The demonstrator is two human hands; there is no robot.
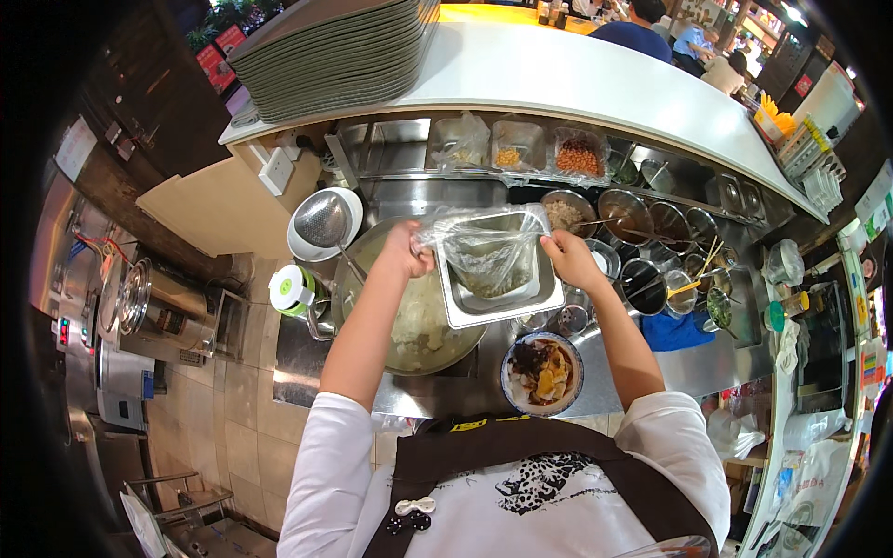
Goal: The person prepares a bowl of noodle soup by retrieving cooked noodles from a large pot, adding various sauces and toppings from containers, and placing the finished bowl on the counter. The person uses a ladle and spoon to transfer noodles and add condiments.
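Over the right part of a large round pot (pixel 411 342) of pale, cloudy food, a rectangular steel pan (pixel 502 307) hangs between my hands. Clear plastic film (pixel 481 244) covers part of its far side, with dark greenish contents (pixel 499 280) low inside. My left hand (pixel 411 250) pinches the bunched film at the pan's left corner. At the right rim, my right hand (pixel 568 254) grips the pan, thumb on the edge. Below it on the steel counter stands a patterned bowl (pixel 543 406) of food with dark shreds, yellow pieces and reddish sauce.
A perforated ladle (pixel 323 219) rests over a white bowl (pixel 354 234) at left, beside a green-and-white lidded container (pixel 291 289). Several sauce pots (pixel 626 213) crowd the right side. Topping pans (pixel 582 157) line the shelf. Stacked trays (pixel 335 70) stand above, and a blue cloth (pixel 673 333) lies right.
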